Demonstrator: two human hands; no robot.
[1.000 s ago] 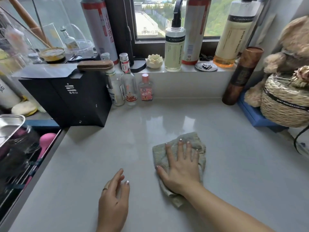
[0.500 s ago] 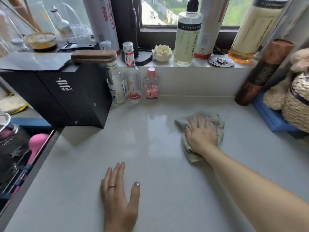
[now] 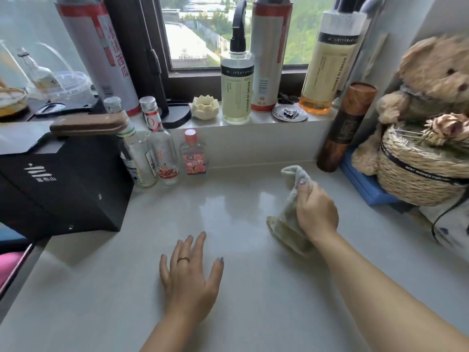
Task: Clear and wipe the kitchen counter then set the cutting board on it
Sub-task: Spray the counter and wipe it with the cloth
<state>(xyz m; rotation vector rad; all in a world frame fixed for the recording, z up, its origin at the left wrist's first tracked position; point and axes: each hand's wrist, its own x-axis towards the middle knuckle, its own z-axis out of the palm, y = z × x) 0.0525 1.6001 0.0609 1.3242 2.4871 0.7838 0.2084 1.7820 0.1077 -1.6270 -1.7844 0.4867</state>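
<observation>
both hands were over the surface [image 3: 241, 313]: the left hand [image 3: 189, 278] lay flat and released near its front edge, fingers spread. the right hand [image 3: 316, 212] was clenched around a bunched grey-green cloth [image 3: 286, 224] toward the back right corner, the cloth's lower end touching the surface near a brown tube [image 3: 345, 128].

Cloth [image 3: 288, 219]: grey-green, bunched, seemingly lifted at top (lower edge blurred). Counter [image 3: 177, 214]: pale grey, glossy, middle bare.
</observation>
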